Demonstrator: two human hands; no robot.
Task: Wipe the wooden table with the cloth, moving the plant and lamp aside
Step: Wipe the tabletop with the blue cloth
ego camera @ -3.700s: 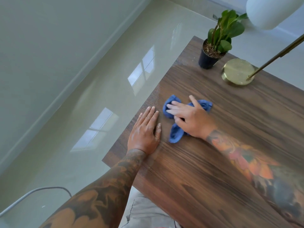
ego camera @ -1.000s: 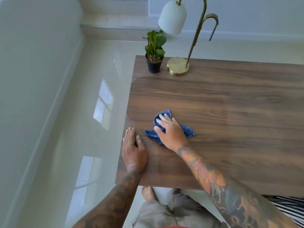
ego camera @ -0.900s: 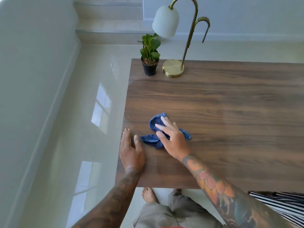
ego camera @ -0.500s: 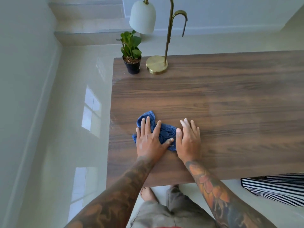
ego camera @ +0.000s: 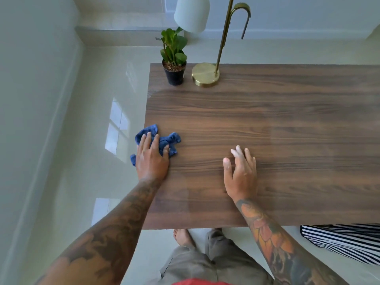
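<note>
A crumpled blue cloth (ego camera: 166, 140) lies at the left edge of the wooden table (ego camera: 287, 124), partly hanging over it. My left hand (ego camera: 151, 159) presses flat on the cloth with straight fingers. My right hand (ego camera: 240, 171) rests flat on the bare wood to the right, apart from the cloth. A small green plant in a black pot (ego camera: 174, 64) stands at the far left corner. Beside it is the brass lamp base (ego camera: 205, 75), with a curved brass stem and a white shade (ego camera: 192, 13) above.
A glossy pale tiled floor (ego camera: 82, 140) lies left of the table, with a wall and a low step beyond. A striped black-and-white fabric (ego camera: 345, 241) sits below the table's near right edge. My legs and bare foot show under the near edge.
The cloth passed from my right hand to my left hand, which slid it left to the table's edge. My right hand moved right onto bare wood.
</note>
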